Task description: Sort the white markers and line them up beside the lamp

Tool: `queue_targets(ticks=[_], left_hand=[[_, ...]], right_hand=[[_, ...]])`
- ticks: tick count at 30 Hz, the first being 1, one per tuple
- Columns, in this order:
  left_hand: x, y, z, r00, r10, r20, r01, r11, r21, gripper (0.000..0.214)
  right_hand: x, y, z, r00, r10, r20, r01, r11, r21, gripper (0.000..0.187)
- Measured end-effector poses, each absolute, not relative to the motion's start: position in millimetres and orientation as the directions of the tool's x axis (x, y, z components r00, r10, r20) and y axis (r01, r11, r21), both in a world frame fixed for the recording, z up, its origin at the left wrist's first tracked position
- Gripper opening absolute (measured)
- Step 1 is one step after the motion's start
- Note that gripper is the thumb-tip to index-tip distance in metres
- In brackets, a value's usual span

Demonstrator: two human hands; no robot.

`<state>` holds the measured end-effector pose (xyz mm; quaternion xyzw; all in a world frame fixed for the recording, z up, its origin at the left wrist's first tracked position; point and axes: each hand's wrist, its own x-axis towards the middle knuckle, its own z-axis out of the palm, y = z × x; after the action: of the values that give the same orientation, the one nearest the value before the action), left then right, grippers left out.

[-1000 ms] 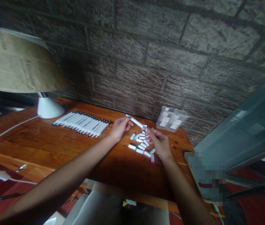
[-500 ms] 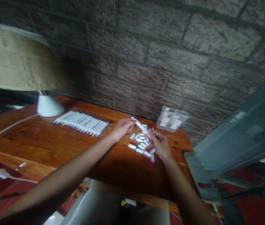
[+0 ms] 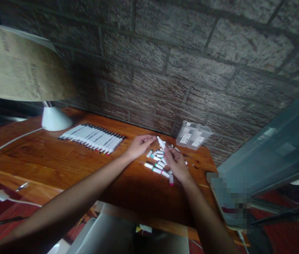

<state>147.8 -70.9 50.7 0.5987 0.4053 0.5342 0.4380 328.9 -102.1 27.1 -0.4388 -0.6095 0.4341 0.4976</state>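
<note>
A white marker is held at a slant above the desk, its narrow dark-ended tip pointing up and to the left. My right hand grips its lower part, and the fingers hide that end. At the tip, my left hand has its thumb and fingers pinched together, seemingly touching the marker. Beneath my hands lies a loose pile of short white marker caps with coloured ends. Farther left, a row of white markers with dark ends lies side by side.
Clear plastic containers with white labels stand at the back right, near the brick wall. A lamp with a printed shade stands on the left of the wooden desk. Its white cord runs over the desk's left side.
The marker has shifted slightly right and now shows a shorter length, slanting more steeply. My left hand has followed to the right, and its fingers have moved to the tip.
</note>
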Motion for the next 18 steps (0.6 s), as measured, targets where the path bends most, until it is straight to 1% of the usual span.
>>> queue_targets(ticks=[3,6,11,18], left_hand=[[146.0,-67.7,48.5,0.032,0.952,0.305,0.038,-0.306,0.951,0.042],[145.8,-67.8,47.7,0.031,0.947,0.321,0.055,-0.322,0.945,0.042],[147.5,-69.5,46.9,0.022,0.944,0.329,0.084,-0.330,0.940,0.041],[148.9,-70.9,47.0,-0.005,0.933,0.360,0.116,-0.357,0.927,0.040]], right_hand=[[327.6,-103.6,28.1,-0.092,0.973,0.213,0.080,0.220,-0.972,0.043],[329.5,-105.1,31.4,-0.068,0.976,0.209,0.066,0.213,-0.975,0.052],[331.9,-105.4,34.8,0.010,0.978,0.209,0.059,0.209,-0.976,0.051],[324.7,-105.5,33.8,0.047,0.989,0.143,-0.064,0.146,-0.987,0.055]])
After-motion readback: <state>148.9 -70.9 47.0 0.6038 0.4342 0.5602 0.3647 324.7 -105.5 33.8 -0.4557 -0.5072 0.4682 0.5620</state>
